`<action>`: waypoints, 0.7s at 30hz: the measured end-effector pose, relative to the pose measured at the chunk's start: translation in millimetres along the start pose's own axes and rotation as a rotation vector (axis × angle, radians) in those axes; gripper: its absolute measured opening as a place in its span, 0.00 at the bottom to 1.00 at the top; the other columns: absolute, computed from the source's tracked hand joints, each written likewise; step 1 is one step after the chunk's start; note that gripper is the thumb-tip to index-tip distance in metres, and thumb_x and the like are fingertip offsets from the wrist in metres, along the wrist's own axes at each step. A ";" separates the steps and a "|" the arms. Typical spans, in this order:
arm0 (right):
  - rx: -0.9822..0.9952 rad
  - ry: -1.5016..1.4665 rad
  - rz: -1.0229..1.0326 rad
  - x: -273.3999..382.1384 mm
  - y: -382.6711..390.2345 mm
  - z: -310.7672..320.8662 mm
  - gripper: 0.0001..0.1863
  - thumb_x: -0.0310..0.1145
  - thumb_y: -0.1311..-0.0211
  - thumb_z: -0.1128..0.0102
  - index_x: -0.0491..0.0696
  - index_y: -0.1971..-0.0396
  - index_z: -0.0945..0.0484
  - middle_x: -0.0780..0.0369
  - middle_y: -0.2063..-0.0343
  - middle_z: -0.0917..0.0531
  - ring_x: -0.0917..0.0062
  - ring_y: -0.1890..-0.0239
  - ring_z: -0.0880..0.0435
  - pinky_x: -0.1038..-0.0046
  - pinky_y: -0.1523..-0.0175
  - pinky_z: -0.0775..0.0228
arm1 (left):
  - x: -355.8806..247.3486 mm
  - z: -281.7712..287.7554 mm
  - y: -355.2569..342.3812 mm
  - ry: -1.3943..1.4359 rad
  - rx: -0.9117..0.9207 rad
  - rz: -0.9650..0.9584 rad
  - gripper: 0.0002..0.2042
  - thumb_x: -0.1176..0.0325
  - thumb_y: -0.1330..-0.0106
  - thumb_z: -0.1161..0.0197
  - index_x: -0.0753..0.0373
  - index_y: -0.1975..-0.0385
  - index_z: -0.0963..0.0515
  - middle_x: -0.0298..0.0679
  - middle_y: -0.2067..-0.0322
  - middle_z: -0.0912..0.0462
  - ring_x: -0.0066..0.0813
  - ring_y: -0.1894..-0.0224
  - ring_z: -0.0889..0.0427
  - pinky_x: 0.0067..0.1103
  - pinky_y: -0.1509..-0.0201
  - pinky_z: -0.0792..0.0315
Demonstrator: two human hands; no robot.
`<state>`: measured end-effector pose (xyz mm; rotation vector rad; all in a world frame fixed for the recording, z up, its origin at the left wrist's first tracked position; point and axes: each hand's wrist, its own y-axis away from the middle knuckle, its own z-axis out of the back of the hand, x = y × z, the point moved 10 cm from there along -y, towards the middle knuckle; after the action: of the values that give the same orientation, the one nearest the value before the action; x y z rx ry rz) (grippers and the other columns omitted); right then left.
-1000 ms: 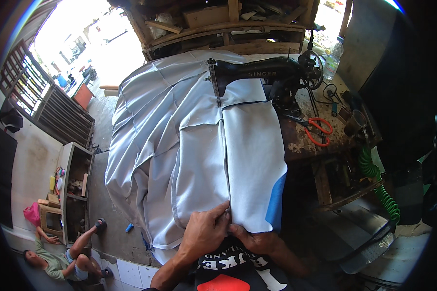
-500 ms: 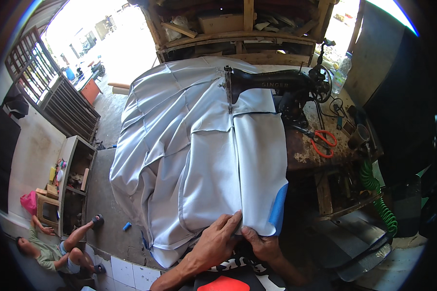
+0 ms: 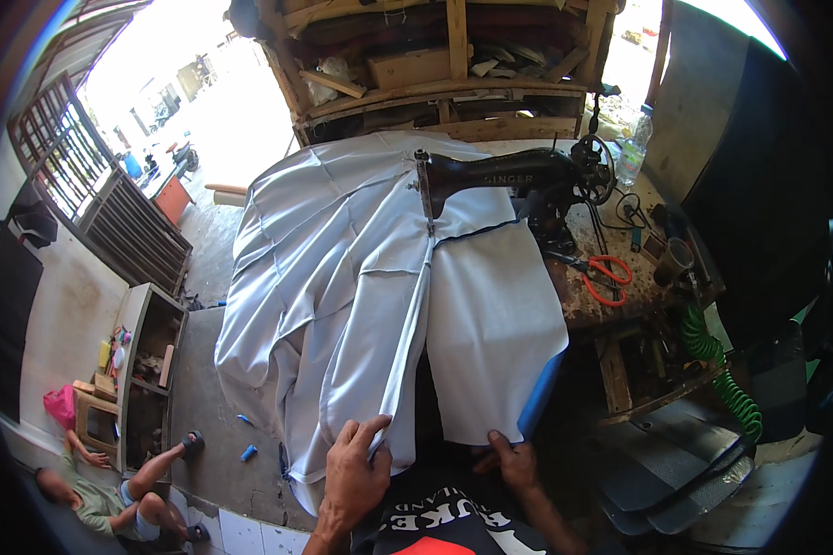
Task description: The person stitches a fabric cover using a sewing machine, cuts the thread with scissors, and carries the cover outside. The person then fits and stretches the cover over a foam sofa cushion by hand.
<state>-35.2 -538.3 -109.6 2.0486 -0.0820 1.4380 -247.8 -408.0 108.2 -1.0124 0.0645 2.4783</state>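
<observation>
My left hand [image 3: 356, 467] pinches the lower edge of the wide white fabric [image 3: 305, 277] near a folded seam. My right hand [image 3: 514, 462] grips the bottom edge of the right-hand white panel [image 3: 481, 342], which shows a blue underside along its outer edge. A dark gap lies between the two held edges. The fabric runs up to the needle end of a black sewing machine [image 3: 491, 171] and spreads leftward in creases. Orange-handled scissors [image 3: 609, 276] lie right of the cloth beside the machine.
A worn table [image 3: 657, 213] carries a cup [image 3: 673, 262] and bottle [image 3: 634, 148]. A green coiled hose [image 3: 722, 379] hangs at right. Behind stands a wooden shelf [image 3: 444, 83]. At lower left a person [image 3: 83, 499] reclines near a cabinet [image 3: 153, 370] and pink bag [image 3: 60, 407].
My hands have moved apart, the left one leftward and the right one rightward. The two lower fabric edges have separated, opening a dark gap between them.
</observation>
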 end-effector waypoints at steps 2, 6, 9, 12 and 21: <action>0.021 0.046 -0.107 -4.2 1.5 -0.4 0.26 0.47 0.27 0.42 0.34 0.51 0.24 0.50 0.74 0.13 0.66 0.75 0.11 0.70 0.70 0.18 | -16.5 9.2 -6.4 -0.007 -0.066 -0.051 0.16 0.77 0.41 0.35 0.65 0.52 0.19 0.48 0.69 0.22 0.46 0.68 0.20 0.34 0.61 0.27; -0.035 0.142 -0.133 11.3 2.4 6.1 0.27 0.49 0.28 0.41 0.34 0.53 0.23 0.50 0.73 0.13 0.68 0.77 0.12 0.70 0.70 0.19 | -63.0 29.6 -20.5 -0.058 -0.204 -0.135 0.09 0.75 0.39 0.31 0.67 0.59 0.17 0.46 0.74 0.20 0.41 0.75 0.19 0.32 0.68 0.27; -0.023 0.224 -0.265 4.1 2.6 20.2 0.26 0.51 0.29 0.41 0.38 0.54 0.20 0.54 0.73 0.12 0.71 0.76 0.12 0.70 0.68 0.19 | -90.6 34.9 -32.6 -0.088 -0.223 -0.175 0.04 0.75 0.38 0.31 0.66 0.65 0.15 0.42 0.80 0.21 0.35 0.80 0.20 0.29 0.75 0.29; 0.378 0.920 -0.317 23.8 16.9 11.4 0.24 0.53 0.30 0.40 0.43 0.57 0.17 0.55 0.71 0.11 0.67 0.75 0.11 0.69 0.64 0.18 | -110.5 6.9 -39.9 -0.166 -0.016 -0.279 0.03 0.74 0.38 0.32 0.65 0.66 0.16 0.41 0.81 0.20 0.36 0.81 0.20 0.30 0.76 0.27; -0.033 0.843 1.093 226.1 -34.0 -88.3 0.20 0.34 0.35 0.37 0.51 0.43 0.21 0.56 0.48 0.18 0.60 0.47 0.16 0.61 0.44 0.21 | -98.7 -16.7 -42.8 -0.086 0.067 -0.177 0.04 0.73 0.37 0.33 0.66 0.66 0.17 0.46 0.74 0.14 0.41 0.73 0.13 0.29 0.69 0.21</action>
<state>-3.9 -398.8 89.4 1.1588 -0.9551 2.7815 -157.0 -412.4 168.0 -0.8452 0.0289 2.3396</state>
